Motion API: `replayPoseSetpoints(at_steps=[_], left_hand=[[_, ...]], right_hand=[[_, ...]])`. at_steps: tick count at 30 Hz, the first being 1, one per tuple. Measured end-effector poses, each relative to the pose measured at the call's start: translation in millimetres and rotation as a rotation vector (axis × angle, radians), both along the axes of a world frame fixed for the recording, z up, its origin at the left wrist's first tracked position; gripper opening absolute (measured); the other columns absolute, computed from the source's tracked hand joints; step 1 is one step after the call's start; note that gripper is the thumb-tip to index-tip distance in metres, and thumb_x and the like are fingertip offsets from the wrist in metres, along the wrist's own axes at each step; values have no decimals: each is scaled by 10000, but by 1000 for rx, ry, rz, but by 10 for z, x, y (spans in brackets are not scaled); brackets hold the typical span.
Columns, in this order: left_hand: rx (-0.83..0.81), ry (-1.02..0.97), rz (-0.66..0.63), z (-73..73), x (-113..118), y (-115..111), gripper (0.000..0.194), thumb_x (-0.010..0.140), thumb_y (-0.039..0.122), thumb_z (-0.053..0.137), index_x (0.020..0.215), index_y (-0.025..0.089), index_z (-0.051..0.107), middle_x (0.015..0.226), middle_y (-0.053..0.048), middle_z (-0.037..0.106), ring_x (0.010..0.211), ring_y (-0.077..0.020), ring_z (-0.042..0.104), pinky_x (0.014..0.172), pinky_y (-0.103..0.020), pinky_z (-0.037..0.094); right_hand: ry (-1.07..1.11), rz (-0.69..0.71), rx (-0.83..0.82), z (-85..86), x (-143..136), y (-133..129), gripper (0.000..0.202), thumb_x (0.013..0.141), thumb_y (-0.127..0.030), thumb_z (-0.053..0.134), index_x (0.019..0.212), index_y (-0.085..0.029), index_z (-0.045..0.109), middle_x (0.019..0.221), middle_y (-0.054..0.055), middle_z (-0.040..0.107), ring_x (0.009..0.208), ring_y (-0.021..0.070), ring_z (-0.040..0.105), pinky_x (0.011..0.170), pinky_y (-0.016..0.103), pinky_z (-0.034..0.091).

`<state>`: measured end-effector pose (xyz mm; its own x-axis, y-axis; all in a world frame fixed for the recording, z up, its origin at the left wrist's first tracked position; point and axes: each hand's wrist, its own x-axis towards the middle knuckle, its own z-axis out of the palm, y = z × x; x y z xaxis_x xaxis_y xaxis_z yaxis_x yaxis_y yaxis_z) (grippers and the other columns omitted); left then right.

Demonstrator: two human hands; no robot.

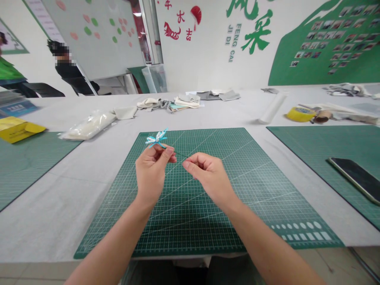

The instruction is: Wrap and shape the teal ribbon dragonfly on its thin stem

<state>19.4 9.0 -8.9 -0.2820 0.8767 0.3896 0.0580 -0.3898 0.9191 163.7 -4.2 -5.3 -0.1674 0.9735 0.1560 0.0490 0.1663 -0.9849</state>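
Observation:
Above the green cutting mat [190,206], my left hand [151,170] pinches a small butterfly-shaped ornament [156,138] between thumb and fingers. The ornament has blue ribbon-like edges and white, bead-like wings, and it stands up over my fingertips. A thin dark strand [180,154] runs from the left fingertips across to my right hand [208,170]. Thumb and forefinger of that hand are pressed together on the strand's end. Whether the strand is thread, wire or a pin, I cannot tell. My fingers hide where it meets the ornament.
More cutting mats lie left and right; a phone [356,178] rests on the right one. Farther back are a plastic-wrapped packet [89,124], folded cloths [187,101], a yellow tape roll [301,113] and a yellow box [19,128]. Two people are at the far left.

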Motion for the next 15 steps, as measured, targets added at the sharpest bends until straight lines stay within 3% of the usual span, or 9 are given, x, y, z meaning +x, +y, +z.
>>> replayPoseSetpoints(at_steps=[6,15], left_hand=[[-105,-304,-126,-39,-11,71,149,741,253,737,744,164,618,740,21,638,654,-93,615,654,-227,528],[-191,-434,-191,-26,-21,85,198,681,248,787,752,142,635,714,12,652,632,-83,615,649,-217,537]], right_hand=[[18,22,-1,-20,-62,-31,151,838,-279,593,730,-181,634,544,-32,581,477,86,436,486,232,332],[49,28,23,-60,-86,-13,157,848,-283,590,735,-184,636,552,-29,599,500,91,450,515,235,350]])
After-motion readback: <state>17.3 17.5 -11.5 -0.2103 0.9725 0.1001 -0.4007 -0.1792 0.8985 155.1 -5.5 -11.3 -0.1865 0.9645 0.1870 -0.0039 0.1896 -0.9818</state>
